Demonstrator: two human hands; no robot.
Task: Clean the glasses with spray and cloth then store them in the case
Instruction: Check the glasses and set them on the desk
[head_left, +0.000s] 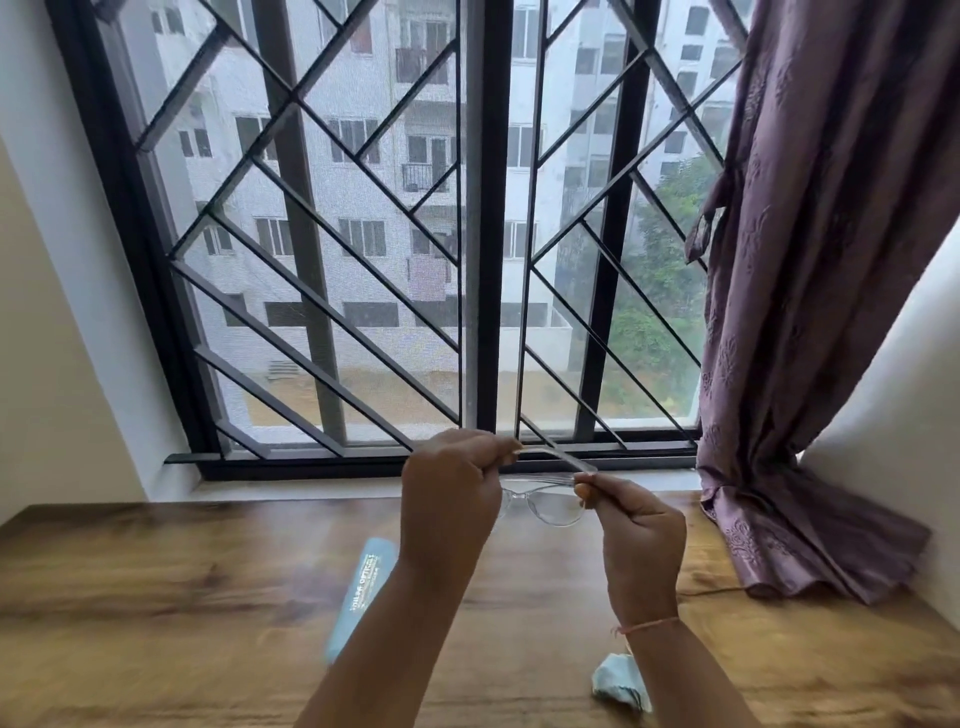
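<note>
1. Clear-plastic glasses (545, 506) are held up above the wooden desk (156, 597), in front of a barred window (395, 234).
2. The left hand (452, 483) pinches the tip of one temple arm; the right hand (634, 525) pinches the frame's corner by the hinge.
3. Below and left of the glasses, a pale-blue case (358, 597) lies on the desk, blurred, its inside not visible.
4. Below and right of the glasses, a crumpled blue cloth (621, 680) lies on the desk.

blue case (358, 597), "OPTICALS" printed lengthwise
</note>
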